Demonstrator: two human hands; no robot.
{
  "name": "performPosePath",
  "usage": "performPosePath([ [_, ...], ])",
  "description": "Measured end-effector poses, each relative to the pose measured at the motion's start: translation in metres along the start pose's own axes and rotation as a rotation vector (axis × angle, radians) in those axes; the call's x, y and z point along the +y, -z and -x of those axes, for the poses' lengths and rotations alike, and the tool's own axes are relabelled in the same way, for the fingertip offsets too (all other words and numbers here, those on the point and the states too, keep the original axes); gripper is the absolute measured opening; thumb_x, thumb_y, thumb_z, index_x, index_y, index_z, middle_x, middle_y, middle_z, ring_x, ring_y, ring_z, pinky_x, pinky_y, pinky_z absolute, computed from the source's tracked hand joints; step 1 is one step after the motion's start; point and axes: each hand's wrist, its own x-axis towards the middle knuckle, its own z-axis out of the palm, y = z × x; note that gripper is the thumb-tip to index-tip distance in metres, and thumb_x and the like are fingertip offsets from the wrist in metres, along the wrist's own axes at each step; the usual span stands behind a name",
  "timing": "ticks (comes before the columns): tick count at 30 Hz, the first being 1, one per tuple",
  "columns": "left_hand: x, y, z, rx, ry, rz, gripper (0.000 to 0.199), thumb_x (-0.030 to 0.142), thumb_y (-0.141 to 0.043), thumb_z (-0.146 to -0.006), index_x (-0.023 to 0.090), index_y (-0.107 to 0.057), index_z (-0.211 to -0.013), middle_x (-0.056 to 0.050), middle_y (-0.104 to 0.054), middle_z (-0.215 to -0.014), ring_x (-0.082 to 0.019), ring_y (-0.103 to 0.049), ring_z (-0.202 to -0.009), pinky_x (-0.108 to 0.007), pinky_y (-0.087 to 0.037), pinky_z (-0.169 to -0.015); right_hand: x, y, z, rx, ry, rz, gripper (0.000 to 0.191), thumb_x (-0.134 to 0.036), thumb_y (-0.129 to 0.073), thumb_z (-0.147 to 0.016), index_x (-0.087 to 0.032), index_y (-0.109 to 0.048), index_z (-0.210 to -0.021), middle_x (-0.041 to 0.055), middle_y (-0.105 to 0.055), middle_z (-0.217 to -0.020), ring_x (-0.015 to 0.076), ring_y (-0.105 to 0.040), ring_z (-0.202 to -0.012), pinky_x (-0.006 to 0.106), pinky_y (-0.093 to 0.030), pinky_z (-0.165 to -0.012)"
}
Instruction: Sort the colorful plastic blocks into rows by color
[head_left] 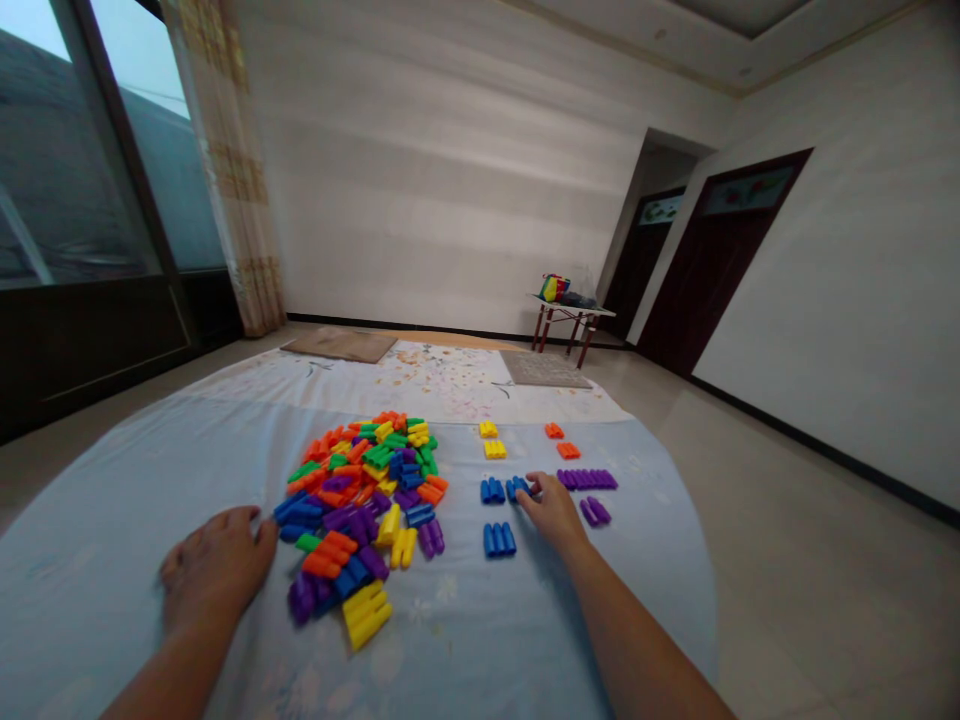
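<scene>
My right grip (553, 508), right of centre in the frame, was drawn to a narrow opening at the right end of a blue block (517, 489); whether it had firm hold or only fingertip contact, I could not tell. My left grip (219, 570), at lower left, lay palm down on the tabletop (442, 650) with its fingers loosely spread, near the left edge of the mixed pile (367, 480), and held nothing that I could see. Principal risk, in my judgement: sideways pressure from the right fingertips could have driven the blue block into the blue neighbour (492, 491) just to its left, the gap being slight. Secondary risk: a wide swing of the wrist could have disturbed the purple row (587, 480) or the purple pair (595, 512), both close by on the right. Third: a pull by my left grip could have creased the cloth and set the heaped pieces sliding, since they overlapped loosely. Containers: the pile and the sorted groups lay directly on the cloth, without tray or box. On the small table (600, 310), right of centre in the upper half, stood a multicoloured bag (554, 289) beside a dark bundle (577, 299); their contents could not be determined.
</scene>
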Motion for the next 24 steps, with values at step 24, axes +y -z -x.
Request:
performPosePath([
  [24, 0.003, 0.001, 0.004, 0.001, 0.033, 0.012, 0.05, 0.04, -0.029, -0.082, 0.013, -0.056, -0.114, -0.017, -0.056, -0.118, -0.032, -0.05, -0.107, -0.045, -0.032, -0.093, -0.055, 0.014, 0.021, -0.02, 0.364, -0.165, 0.017, -0.025, -0.05, -0.084, -0.019, -0.062, -0.093, 0.0076, -0.063, -0.091, 0.0206, -0.055, -0.091, 0.035, -0.041, -0.084],
])
